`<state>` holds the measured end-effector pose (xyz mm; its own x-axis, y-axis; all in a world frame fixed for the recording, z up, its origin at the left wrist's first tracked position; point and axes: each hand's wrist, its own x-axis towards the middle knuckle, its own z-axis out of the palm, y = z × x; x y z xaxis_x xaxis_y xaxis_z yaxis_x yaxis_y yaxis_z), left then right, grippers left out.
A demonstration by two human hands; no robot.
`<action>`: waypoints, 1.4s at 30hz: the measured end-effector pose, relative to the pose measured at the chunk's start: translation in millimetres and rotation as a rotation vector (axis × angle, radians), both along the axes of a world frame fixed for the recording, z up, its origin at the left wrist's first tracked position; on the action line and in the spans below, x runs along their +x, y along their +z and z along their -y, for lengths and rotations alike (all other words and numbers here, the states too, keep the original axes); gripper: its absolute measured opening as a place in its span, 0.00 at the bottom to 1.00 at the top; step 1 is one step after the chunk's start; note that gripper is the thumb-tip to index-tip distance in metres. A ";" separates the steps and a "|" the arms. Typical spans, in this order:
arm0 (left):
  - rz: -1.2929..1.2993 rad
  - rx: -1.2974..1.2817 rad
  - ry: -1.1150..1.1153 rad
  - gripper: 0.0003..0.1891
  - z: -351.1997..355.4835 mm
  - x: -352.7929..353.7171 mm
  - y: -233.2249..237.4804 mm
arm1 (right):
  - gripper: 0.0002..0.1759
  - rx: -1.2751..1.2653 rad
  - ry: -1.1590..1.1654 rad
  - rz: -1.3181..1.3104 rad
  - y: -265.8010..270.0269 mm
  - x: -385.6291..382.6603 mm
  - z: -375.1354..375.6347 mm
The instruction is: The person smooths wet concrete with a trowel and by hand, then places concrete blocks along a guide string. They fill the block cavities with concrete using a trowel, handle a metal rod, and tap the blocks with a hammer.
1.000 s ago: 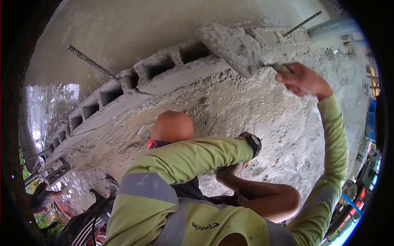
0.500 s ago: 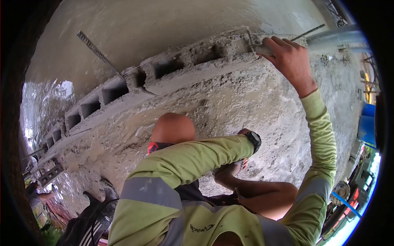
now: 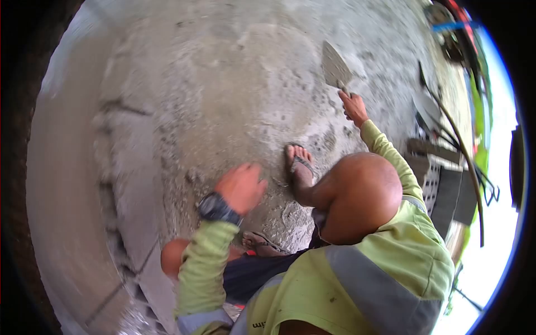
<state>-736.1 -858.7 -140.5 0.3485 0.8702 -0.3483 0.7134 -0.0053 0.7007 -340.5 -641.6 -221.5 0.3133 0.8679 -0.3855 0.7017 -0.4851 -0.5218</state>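
Observation:
My right hand (image 3: 353, 108) is closed around the handle of a trowel (image 3: 335, 66), reaching out at the upper right. The trowel's pointed blade lies flat over the rough, wet mortar ground (image 3: 251, 84), with grey mortar on it. My left hand (image 3: 242, 188), blurred by motion, hovers in front of my bent knee with its thumb apart from the fingers and nothing visible in it. A dark watch (image 3: 216, 207) sits on that wrist. Between my hands, a sandalled foot (image 3: 301, 158) rests on the ground.
Along the left runs a row of hollow concrete blocks (image 3: 114, 234), with steel bars crossing it. At the right edge lie a shovel (image 3: 427, 109), a long curved pole (image 3: 466, 151) and grey blocks (image 3: 445, 195). A red and black machine (image 3: 455, 42) stands at the top right.
My view and body have turned away from the block row, which is now at the left. My right hand has carried the trowel from the blocks out over the ground; my left hand has lifted.

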 end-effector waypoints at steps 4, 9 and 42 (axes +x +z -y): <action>0.014 -0.013 -0.037 0.17 -1.1 -9.9 -6.5 | 0.27 -0.036 -0.344 -0.009 -48.7 165.8 41.3; -0.110 -0.129 -0.061 0.18 -11.2 -10.7 -12.8 | 0.28 -0.083 -0.357 -0.232 -80.2 186.3 11.5; -0.094 -0.063 0.054 0.12 8.4 31.2 -40.7 | 0.21 -0.245 0.467 -0.381 78.3 -99.6 -45.2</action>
